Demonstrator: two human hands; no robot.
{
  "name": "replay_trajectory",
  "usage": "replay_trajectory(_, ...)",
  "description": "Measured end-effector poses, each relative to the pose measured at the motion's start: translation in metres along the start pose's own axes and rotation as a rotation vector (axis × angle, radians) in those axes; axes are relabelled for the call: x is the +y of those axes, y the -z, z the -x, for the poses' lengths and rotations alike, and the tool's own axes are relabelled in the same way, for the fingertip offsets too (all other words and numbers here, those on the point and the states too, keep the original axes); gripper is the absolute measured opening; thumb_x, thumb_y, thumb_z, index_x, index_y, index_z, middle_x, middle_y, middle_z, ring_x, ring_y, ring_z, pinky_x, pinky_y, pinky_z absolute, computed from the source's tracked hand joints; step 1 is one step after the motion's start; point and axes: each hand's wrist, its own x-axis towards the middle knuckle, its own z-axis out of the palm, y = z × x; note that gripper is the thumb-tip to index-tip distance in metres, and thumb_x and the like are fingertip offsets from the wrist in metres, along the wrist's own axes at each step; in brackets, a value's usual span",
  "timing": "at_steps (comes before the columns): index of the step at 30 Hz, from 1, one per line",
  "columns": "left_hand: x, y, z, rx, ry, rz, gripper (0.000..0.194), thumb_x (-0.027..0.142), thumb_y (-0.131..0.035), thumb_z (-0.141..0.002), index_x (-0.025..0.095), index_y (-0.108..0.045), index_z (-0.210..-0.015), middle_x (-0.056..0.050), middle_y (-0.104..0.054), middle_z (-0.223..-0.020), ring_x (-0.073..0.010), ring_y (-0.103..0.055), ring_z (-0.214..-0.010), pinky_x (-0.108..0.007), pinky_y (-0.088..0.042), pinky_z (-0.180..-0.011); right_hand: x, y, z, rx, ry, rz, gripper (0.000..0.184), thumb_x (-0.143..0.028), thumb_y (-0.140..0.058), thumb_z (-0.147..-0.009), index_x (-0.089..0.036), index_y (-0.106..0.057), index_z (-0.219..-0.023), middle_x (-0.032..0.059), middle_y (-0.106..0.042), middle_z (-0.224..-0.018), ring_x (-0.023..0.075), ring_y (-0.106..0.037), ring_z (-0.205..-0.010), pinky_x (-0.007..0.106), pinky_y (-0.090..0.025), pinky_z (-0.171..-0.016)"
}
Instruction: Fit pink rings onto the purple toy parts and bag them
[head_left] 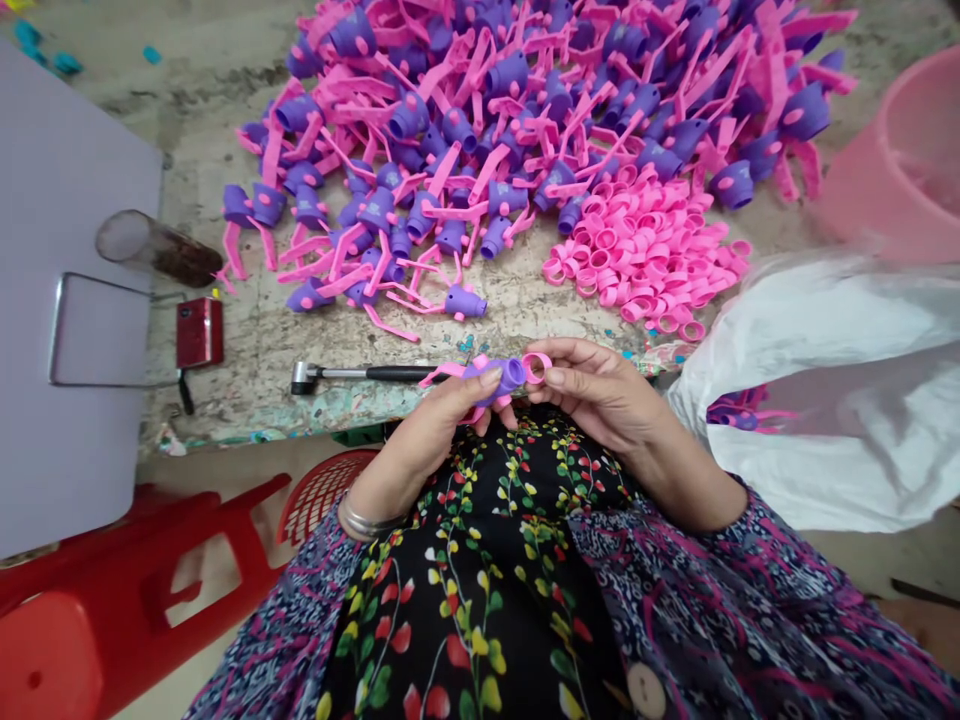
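Observation:
My left hand [448, 412] is closed around a purple plastic nozzle piece [511, 374] with pink arms, just above my lap at the table's front edge. Its round open end faces right. Between the thumb and fingers of my right hand [600, 390] is a pink ring [537, 367], held close beside that open end; whether the two touch I cannot tell. Beyond my hands lies a heap of loose pink rings [645, 250]. Behind and left of it spreads a large pile of similar purple pieces with pink arms [450, 130].
A hammer-like tool with a black handle [397, 373] lies along the front edge. At left are a clear cup [154, 245], a small red box [199, 333] and a pale panel [67, 250]. A white bag [840, 350] and pink bucket [900, 160] stand right.

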Motion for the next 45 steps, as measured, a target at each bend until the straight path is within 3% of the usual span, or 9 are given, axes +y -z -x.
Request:
replay_trajectory(8,0.000,0.000,0.001,0.008,0.010,-0.053,0.038,0.050,-0.054,-0.088,0.019,-0.069,-0.071,-0.003,-0.067,-0.067,-0.0124,-0.050,-0.058,-0.026,-0.037,-0.057,0.001,0.001,-0.002,0.001,0.008,0.014,0.025,-0.026,-0.087,-0.067,-0.025,-0.077,-0.089,-0.0027,-0.072,-0.081,0.0085,-0.064,-0.067,0.023,-0.057,-0.068)
replay_trajectory(23,0.014,-0.002,0.007,0.090,0.058,-0.315,0.042,0.056,-0.057,-0.085,0.019,-0.067,-0.068,-0.002,-0.065,-0.064,-0.0132,-0.047,-0.056,-0.027,-0.034,-0.055,0.004,0.006,-0.005,0.015,0.089,0.185,0.024,-0.028,-0.087,-0.066,-0.026,-0.077,-0.088,-0.0024,-0.072,-0.079,0.0094,-0.062,-0.066,0.024,-0.054,-0.067)
replay_trajectory(34,0.015,-0.003,0.008,0.183,0.001,-0.618,0.048,0.060,-0.055,-0.084,0.019,-0.066,-0.062,0.000,-0.060,-0.057,-0.0132,-0.049,-0.054,-0.026,-0.034,-0.054,0.002,0.004,-0.004,0.049,0.140,0.348,0.023,-0.029,-0.087,-0.065,-0.024,-0.077,-0.085,-0.0007,-0.072,-0.080,0.0112,-0.062,-0.069,0.026,-0.053,-0.069)
replay_trajectory(41,0.015,-0.006,0.009,0.255,-0.036,-0.708,0.048,0.062,-0.058,-0.081,0.019,-0.063,-0.058,0.002,-0.050,-0.050,-0.0137,-0.044,-0.052,-0.026,-0.026,-0.049,0.008,0.008,-0.006,0.039,0.150,0.361,0.024,-0.030,-0.087,-0.065,-0.024,-0.077,-0.086,-0.0007,-0.071,-0.081,0.0122,-0.063,-0.072,0.027,-0.054,-0.072)
replay_trajectory(45,0.012,-0.005,0.010,0.272,-0.019,-0.810,0.052,0.066,-0.053,-0.083,0.019,-0.062,-0.061,0.000,-0.055,-0.055,-0.0146,-0.046,-0.053,-0.027,-0.027,-0.052,0.010,0.007,-0.006,0.056,0.157,0.353,0.026,-0.032,-0.088,-0.064,-0.023,-0.077,-0.086,-0.0005,-0.070,-0.080,0.0126,-0.063,-0.072,0.028,-0.054,-0.072)
